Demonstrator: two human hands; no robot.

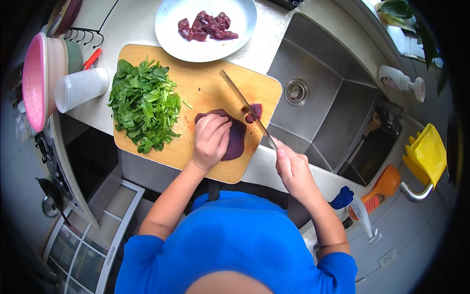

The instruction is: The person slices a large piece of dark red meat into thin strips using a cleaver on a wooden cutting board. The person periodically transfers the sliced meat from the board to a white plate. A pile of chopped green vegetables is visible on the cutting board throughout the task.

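On a wooden cutting board [196, 61] lies a smooth, dark red slab of raw liver [237, 138]. My left hand [210, 141] presses down on its left part with curled fingers, which hide some of it. In my right hand [294, 171] is a kitchen knife [236, 91], gripped by its handle. Its blade, seen nearly edge-on, slants away to the upper left, just right of the slab. A small cut piece of liver [256, 111] lies by the blade, partly covered by it. Chopped leafy greens [143, 105] are heaped on the board's left side.
Beyond the board, a white plate [169, 34] holds cut liver pieces [208, 27]. At right is a steel sink [313, 63]. A white plastic container [82, 89] and stacked basins [36, 81] stand left. Yellow gloves [427, 153] and a spray bottle [361, 215] are at far right.
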